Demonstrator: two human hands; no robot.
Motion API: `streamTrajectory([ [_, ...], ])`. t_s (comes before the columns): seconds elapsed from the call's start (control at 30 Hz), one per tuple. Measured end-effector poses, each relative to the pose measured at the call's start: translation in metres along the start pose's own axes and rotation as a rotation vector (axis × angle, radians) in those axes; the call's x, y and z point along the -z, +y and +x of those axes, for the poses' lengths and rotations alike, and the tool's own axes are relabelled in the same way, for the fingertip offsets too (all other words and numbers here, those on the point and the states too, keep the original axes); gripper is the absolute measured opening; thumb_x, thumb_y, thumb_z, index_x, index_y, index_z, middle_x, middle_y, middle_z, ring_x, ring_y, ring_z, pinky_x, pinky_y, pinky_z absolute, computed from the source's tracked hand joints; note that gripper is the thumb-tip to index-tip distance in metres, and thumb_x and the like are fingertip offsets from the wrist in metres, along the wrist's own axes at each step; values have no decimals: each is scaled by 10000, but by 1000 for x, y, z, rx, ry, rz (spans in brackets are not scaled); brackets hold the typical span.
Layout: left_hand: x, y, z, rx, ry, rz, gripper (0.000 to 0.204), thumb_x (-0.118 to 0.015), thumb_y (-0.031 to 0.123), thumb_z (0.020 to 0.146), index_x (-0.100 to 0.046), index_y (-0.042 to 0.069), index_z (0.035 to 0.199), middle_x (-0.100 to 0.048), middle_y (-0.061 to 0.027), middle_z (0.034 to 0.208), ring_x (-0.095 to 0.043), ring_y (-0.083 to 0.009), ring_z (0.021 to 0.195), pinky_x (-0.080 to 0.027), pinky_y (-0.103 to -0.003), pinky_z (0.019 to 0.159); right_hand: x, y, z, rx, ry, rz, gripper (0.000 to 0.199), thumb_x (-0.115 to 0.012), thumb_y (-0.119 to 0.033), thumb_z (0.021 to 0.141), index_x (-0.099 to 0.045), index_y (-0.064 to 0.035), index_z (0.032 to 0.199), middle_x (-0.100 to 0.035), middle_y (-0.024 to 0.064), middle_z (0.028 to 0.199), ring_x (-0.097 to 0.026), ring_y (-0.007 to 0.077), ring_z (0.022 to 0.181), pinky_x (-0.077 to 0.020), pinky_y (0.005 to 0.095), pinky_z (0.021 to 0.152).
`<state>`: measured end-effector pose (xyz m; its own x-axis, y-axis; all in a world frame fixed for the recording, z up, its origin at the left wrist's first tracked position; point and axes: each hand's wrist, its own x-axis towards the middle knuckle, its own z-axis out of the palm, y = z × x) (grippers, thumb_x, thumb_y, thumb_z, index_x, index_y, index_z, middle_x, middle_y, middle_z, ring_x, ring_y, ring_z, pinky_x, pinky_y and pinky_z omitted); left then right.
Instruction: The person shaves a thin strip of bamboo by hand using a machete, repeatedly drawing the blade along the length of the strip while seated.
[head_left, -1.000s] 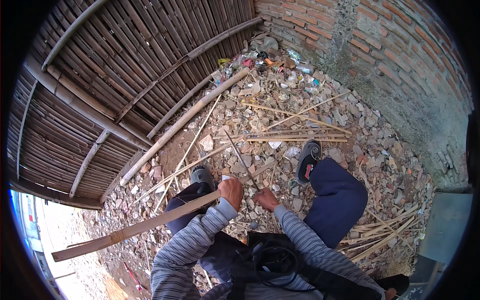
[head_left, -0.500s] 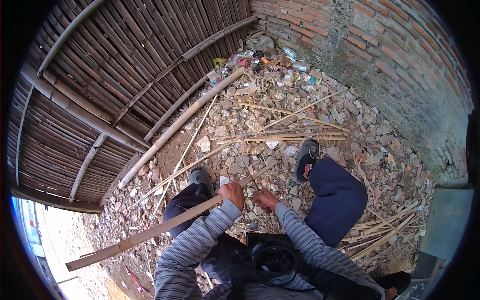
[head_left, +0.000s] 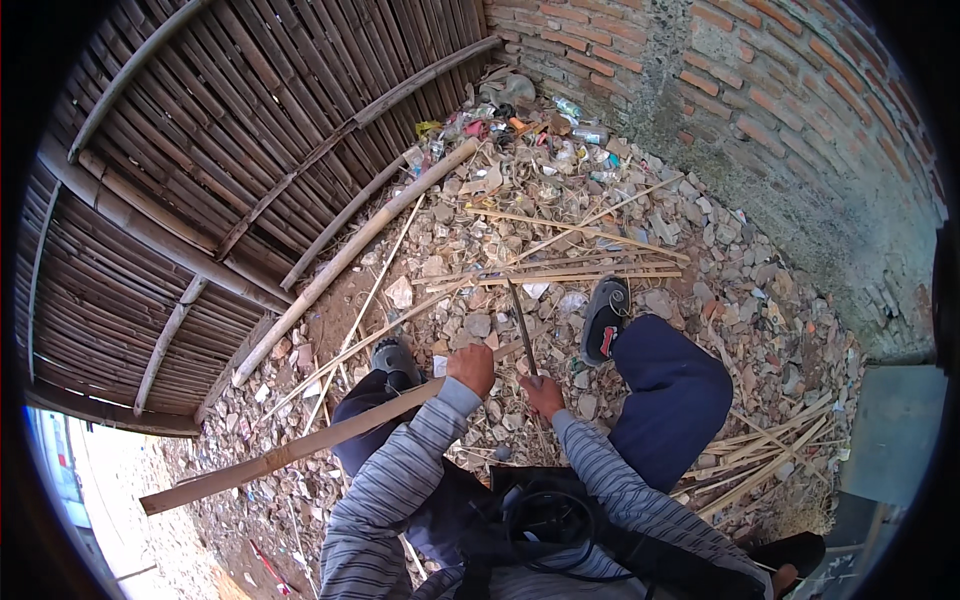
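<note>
A long, flat bamboo strip (head_left: pixel 300 449) slants from the lower left up to the middle. My left hand (head_left: pixel 471 371) is wrapped round it close to its right end, and a short stub sticks out past my fingers. My right hand (head_left: pixel 543 396) is closed round a knife, its handle mostly hidden in my fist. The narrow dark blade (head_left: pixel 520 318) points up and away from me, beside the strip's right end. Whether blade and strip touch, I cannot tell.
Split bamboo strips (head_left: pixel 580 275) lie on rubble beyond my feet; another pile (head_left: pixel 765 460) lies at right. A bamboo pole (head_left: pixel 360 258) runs along the slatted bamboo wall (head_left: pixel 270 110). A brick wall (head_left: pixel 760 120) stands at right, with litter (head_left: pixel 520 125) in the corner.
The knife's blade has turned from slanting across the strip's end to pointing more steeply away from me. My right hand has moved slightly right; the strip's far left end has risen a little.
</note>
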<state>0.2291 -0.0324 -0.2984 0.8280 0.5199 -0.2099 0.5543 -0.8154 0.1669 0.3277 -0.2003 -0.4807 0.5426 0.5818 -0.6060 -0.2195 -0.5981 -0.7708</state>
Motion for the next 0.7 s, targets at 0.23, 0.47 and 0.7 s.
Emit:
streamTrajectory([
  [0.23,34,8,15,67,-2,63,181,-729,162,781,-783,36,897,-766,-209,943,-774,-369,878,-627,-472,745,4,-27,-29,-97,96,242,666,-488,-649,1033,-659,-6,1034,-490,24,546,-466,134,411,-400,337,409],
  [0.47,69,3,16,115,63,87,184,-727,151,761,-792,45,896,-773,-191,935,-776,-368,883,-618,-473,758,-5,-48,-30,182,-6,282,527,-454,-491,1107,-628,-14,968,-430,0,489,-390,99,358,-326,299,376],
  [0.7,69,3,14,124,141,79,174,-726,148,746,-781,27,860,-769,-188,902,-774,-377,845,-622,-468,724,-11,-54,-33,246,-31,235,488,-475,-471,1107,-645,-39,957,-420,-8,486,-382,97,366,-317,301,380],
])
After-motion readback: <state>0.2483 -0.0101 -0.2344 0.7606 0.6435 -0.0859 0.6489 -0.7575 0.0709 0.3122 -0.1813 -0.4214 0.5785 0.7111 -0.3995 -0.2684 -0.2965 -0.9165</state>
